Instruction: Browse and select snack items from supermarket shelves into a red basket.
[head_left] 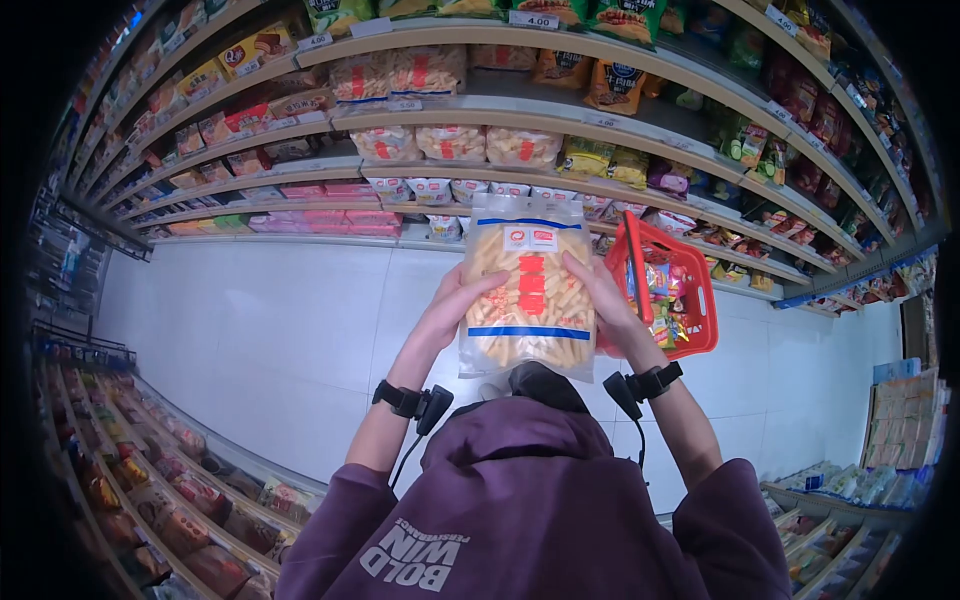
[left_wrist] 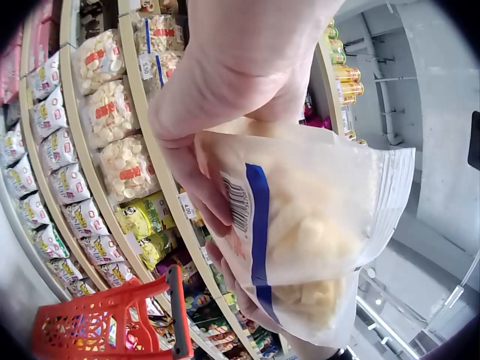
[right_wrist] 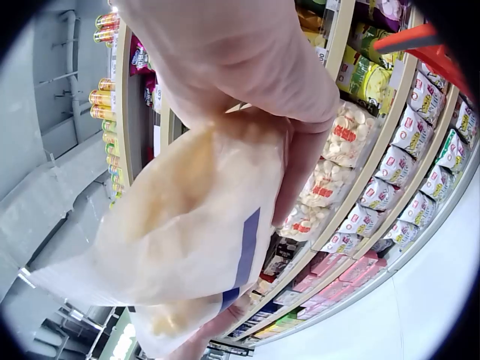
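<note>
A large clear bag of pale stick-shaped puffed snacks point(head_left: 530, 285), with blue bands and red lettering, is held up in front of the body between both hands. My left hand point(head_left: 462, 303) grips its left side, thumb on the front face. On the opposite side my right hand point(head_left: 603, 290) grips the bag in the same way, thumb on the front. The left wrist view shows the left fingers point(left_wrist: 202, 191) behind the bag, beside a barcode. In the right wrist view the bag's side point(right_wrist: 187, 217) hides part of the hand.
A red shopping basket point(head_left: 690, 345) with several colourful packets in it is beside the right forearm. Ahead run long curved shelves point(head_left: 500, 108) of bagged snacks with price tags. More shelves point(head_left: 150, 470) stand at the lower left, and stacked goods point(head_left: 905, 425) at the right.
</note>
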